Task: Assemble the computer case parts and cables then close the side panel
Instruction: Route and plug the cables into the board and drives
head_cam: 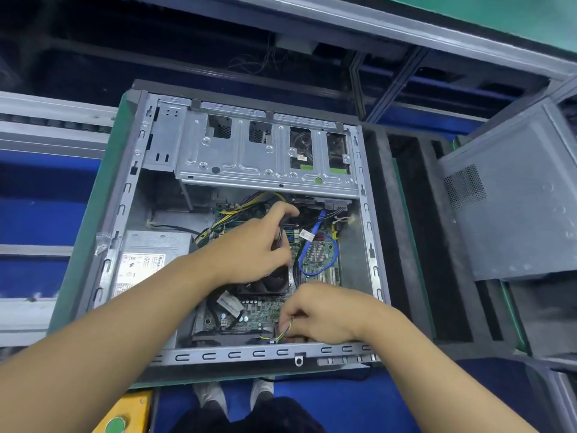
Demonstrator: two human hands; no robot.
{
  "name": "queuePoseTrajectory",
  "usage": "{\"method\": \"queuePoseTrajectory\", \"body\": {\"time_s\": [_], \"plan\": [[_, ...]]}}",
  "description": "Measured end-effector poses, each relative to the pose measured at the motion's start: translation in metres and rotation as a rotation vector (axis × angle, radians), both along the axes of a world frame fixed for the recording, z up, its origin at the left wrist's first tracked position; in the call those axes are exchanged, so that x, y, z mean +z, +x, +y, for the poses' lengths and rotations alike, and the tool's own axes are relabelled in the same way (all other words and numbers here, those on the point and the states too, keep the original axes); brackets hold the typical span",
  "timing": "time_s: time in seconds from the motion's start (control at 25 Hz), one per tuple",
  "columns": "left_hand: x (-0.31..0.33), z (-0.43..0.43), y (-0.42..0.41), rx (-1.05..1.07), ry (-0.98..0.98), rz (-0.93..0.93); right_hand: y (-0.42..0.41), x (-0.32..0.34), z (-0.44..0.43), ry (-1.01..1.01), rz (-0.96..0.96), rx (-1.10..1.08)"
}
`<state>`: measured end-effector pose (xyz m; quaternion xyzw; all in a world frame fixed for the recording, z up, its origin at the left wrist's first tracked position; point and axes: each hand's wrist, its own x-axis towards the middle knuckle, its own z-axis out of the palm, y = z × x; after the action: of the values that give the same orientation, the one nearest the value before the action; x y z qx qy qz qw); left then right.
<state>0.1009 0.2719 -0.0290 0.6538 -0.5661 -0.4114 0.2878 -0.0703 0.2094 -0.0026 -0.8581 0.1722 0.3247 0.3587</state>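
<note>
Now I am cabling inside the open computer case [237, 355], centre frame: my left fingers [282, 210] grip a black cable [280, 236], my right fingers [288, 309] pinch thin coloured wires [285, 332] low on the motherboard [259, 310]. Next, I judge, their plug needs seating; the side panel [515, 214], seemingly, lies at right.

Grey metal rails [46, 132] stand over a blue floor [359, 401] near a yellow button box [131, 410].

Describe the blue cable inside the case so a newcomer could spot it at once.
Find the open computer case, with the silver drive cage across its far end. Nearer than the cage, on the right part of the green motherboard, the blue cable curves round a small finned heatsink. Its neighbours by the left hand are yellow and black wires.
</note>
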Motion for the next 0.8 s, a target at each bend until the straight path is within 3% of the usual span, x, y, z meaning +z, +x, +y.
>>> {"method": "queuePoseTrajectory", "body": {"time_s": [0.2, 0.52, 0.8], "plan": [[-0.001, 0.001, -0.001, -0.031, -0.014, -0.101, 0.011, -0.003, 0.005, -0.17, 0.011, 0.158], [-0.001, 0.005, -0.024, -0.356, 0.1, -0.317, 0.0, -0.018, -0.006, -0.495, 0.114, 0.259], [0.002, 0.009, -0.045, -0.386, 0.187, -0.553, 0.005, -0.038, 0.009, -0.384, 0.223, 0.269]]}}
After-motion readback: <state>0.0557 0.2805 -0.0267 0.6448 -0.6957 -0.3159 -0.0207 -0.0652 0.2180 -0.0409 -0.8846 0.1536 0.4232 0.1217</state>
